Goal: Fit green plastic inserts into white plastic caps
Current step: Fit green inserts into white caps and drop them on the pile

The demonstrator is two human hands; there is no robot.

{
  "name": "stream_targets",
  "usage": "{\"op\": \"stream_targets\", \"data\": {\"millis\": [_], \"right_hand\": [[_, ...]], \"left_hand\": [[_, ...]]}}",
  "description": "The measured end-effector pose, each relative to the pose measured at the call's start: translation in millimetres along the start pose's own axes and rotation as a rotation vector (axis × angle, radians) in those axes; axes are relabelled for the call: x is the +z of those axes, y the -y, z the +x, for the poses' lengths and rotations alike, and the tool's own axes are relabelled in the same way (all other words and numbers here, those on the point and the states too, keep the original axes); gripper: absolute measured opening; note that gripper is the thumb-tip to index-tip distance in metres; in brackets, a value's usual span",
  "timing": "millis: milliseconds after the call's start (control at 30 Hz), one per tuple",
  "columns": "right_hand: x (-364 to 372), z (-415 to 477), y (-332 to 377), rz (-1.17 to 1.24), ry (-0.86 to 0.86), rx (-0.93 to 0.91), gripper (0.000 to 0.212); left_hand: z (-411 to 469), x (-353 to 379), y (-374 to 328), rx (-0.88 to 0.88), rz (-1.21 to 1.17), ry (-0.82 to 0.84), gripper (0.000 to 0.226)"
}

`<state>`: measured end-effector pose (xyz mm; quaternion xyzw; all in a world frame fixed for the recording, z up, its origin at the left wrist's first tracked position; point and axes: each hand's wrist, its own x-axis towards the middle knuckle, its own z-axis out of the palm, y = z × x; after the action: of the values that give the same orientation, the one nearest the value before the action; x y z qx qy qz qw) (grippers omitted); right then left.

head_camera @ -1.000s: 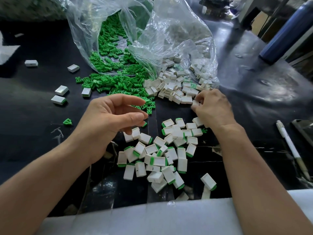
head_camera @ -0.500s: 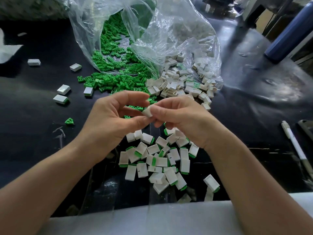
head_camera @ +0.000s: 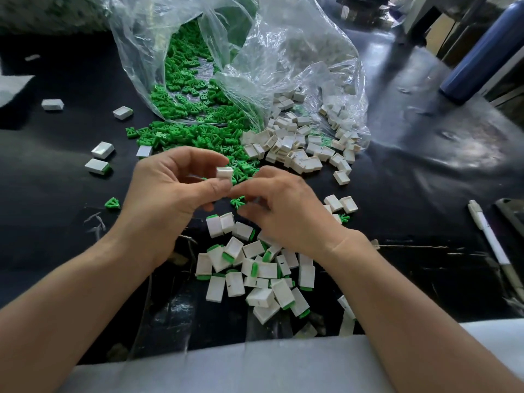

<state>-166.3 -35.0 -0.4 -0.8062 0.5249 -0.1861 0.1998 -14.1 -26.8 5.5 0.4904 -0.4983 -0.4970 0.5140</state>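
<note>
Just above the bench (head_camera: 411, 177) centre, pinching a white cap (head_camera: 224, 173) between thumb and forefinger of the left grip (head_camera: 170, 194). Right grip (head_camera: 286, 214) curled and blurred beside a green insert (head_camera: 237, 201); cannot tell whether holding it. Fitted caps (head_camera: 255, 279) heaped nearer.
</note>
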Motion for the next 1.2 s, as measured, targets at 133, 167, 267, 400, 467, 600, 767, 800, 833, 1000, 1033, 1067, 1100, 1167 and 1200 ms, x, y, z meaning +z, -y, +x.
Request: {"op": "stream_targets", "data": {"millis": [133, 167, 267, 400, 467, 600, 767, 800, 833, 1000, 1033, 1067, 1100, 1167, 1200], "right_hand": [[1.6, 0.9, 0.5, -0.146, 0.043, -0.007, 0.031], [1.5, 0.7, 1.0, -0.138, 0.034, -0.003, 0.029], [2.6, -0.3, 1.9, -0.142, 0.035, -0.026, 0.023], [0.4, 1.0, -0.4, -0.055, -0.054, -0.014, 0.020], [-5.5, 0.8, -1.8, 0.116, -0.136, 0.050, 0.016], [-14.1, 0.9, -5.4, 0.438, -0.239, 0.113, 0.015], [-12.9, -0.6, -2.1, 0.635, -0.203, 0.098, 0.025], [-12.3, -0.5, -0.5, 0.652, -0.192, 0.092, 0.023], [-11.6, -0.6, 1.0, 0.663, -0.180, 0.085, 0.022], [-10.0, -1.9, 5.1, 0.659, -0.141, 0.063, 0.023], [-9.6, -2.5, 5.3, 0.647, -0.127, 0.064, 0.023], [-9.4, -2.9, 5.3, 0.634, -0.111, 0.065, 0.023], [-9.1, -3.5, 5.3, 0.621, -0.099, 0.066, 0.023], [-10.0, -3.8, 5.5, 0.618, -0.086, 0.064, 0.024], [-10.5, -3.7, 5.5, 0.623, -0.085, 0.064, 0.024]], "left_hand": [[0.0, 0.2, 0.5, 0.013, -0.007, 0.003, 0.018], [0.1, 0.0, 1.1, 0.018, -0.008, 0.007, 0.017], [0.2, -0.6, 2.5, 0.016, -0.001, 0.026, 0.016], [-0.1, 0.4, 3.4, 0.017, 0.020, 0.045, 0.019], [-1.0, 1.6, 2.4, 0.010, 0.005, 0.057, 0.016], [-2.0, 2.4, 1.9, -0.022, -0.013, 0.085, 0.015], [-1.9, 2.1, 2.5, -0.014, 0.015, 0.107, 0.020], [-1.5, 1.4, 2.7, -0.011, 0.019, 0.108, 0.022], [-1.1, 0.7, 2.8, -0.010, 0.023, 0.107, 0.023], [-1.5, 0.1, 3.1, -0.007, 0.050, 0.116, 0.024], [-1.6, 0.1, 2.9, -0.007, 0.054, 0.114, 0.025], [-1.6, 0.3, 2.8, -0.005, 0.054, 0.111, 0.026], [-1.9, 0.2, 2.6, -0.005, 0.051, 0.108, 0.027], [-1.9, 1.8, 2.3, -0.007, 0.044, 0.100, 0.028], [-1.9, 2.5, 2.2, -0.006, 0.043, 0.100, 0.029]]}}
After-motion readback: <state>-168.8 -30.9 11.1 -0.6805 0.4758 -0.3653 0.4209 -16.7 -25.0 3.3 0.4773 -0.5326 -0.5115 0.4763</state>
